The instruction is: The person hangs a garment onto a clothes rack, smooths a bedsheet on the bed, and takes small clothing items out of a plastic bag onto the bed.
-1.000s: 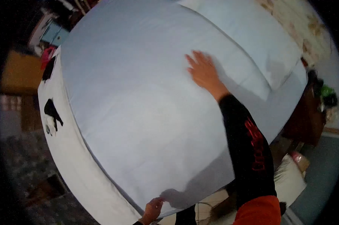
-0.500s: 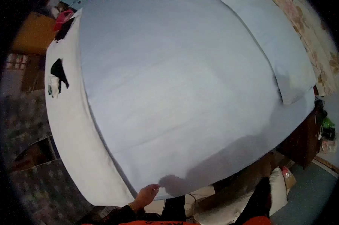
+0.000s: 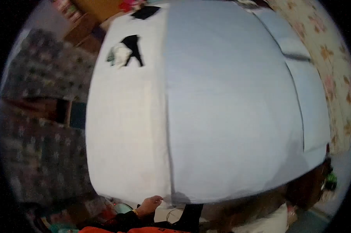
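Note:
At the bottom edge of the bed, my left hand (image 3: 149,206) pinches the edge of the cloth near the corner where the pale blue sheet (image 3: 229,112) meets the white layer (image 3: 125,132). The blue sheet lies mostly smooth over the bed, with its left border running along the white layer. Two pale blue pillows, one at the upper right (image 3: 284,35) and one at the right (image 3: 309,101), lie along the far side. My right hand is out of view.
Black cloth (image 3: 132,50) and a small white cloth (image 3: 121,53) lie on the white layer, with another black piece (image 3: 145,13) above. A floral curtain or cover (image 3: 329,70) borders the right. Patterned flooring (image 3: 47,155) is at left; a white sack (image 3: 266,223) sits below.
The view has turned left, so the bed's white side shows more fully. My right hand has left the sheet and gone out of view. My left hand stays at the bottom corner.

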A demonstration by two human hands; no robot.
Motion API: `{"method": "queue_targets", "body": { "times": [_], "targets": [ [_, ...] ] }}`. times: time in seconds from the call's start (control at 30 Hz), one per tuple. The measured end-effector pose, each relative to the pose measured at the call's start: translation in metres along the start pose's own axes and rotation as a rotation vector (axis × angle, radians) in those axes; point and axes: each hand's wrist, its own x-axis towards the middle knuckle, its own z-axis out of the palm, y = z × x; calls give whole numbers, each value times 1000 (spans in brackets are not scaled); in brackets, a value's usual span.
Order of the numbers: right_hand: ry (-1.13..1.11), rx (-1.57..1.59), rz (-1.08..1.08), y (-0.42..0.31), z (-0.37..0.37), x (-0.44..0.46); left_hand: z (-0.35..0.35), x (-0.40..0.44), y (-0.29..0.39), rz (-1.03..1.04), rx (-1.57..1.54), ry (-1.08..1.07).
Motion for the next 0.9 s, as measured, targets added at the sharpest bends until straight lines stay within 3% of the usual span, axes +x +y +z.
{"method": "queue_targets", "body": {
  "times": [0.1, 0.2, 0.3, 0.37, 0.4, 0.43, 0.47, 0.5, 0.53, 0.6, 0.67, 0.73, 0.8, 0.9],
  "targets": [
    [-122, 494, 123, -31, -52, 36, -15, -35, -103, -63, -224, 169],
    [-151, 687, 120, -84, -111, 70, -42, -100, -154, -113, -277, 274],
    [-201, 725, 40, -149, -184, 89, -67, -145, -244, -202, -206, 389],
    [-251, 675, -57, -171, -212, 93, -35, -144, -323, -328, -544, 381],
    [-279, 636, -107, -182, -235, 96, -16, -142, -364, -313, -731, 538],
    [-307, 590, -158, -189, -253, 99, -37, -163, -361, -442, -726, 629],
    [-330, 534, -203, -195, -269, 102, -21, -161, -402, -452, -658, 627],
    [-345, 462, -238, -197, -283, 112, -46, -190, -381, -467, -843, 732],
    [-364, 380, -263, -195, -303, 117, -28, -197, -396, -453, -915, 792],
    [-383, 179, -282, -203, -359, 133, 8, -170, -449, -498, -1252, 616],
    [-94, 253, -366, -202, -391, 155, -9, -223, -393, -519, -1381, 631],
    [-2, 305, -378, -206, -411, 191, 25, -205, -402, -483, -1349, 619],
    [-47, 287, -353, -244, -458, 185, 44, -192, -403, -502, -1265, 583],
    [32, 340, -507, -277, -464, 194, 43, -206, -395, -430, -1479, 663]
  ]
}}
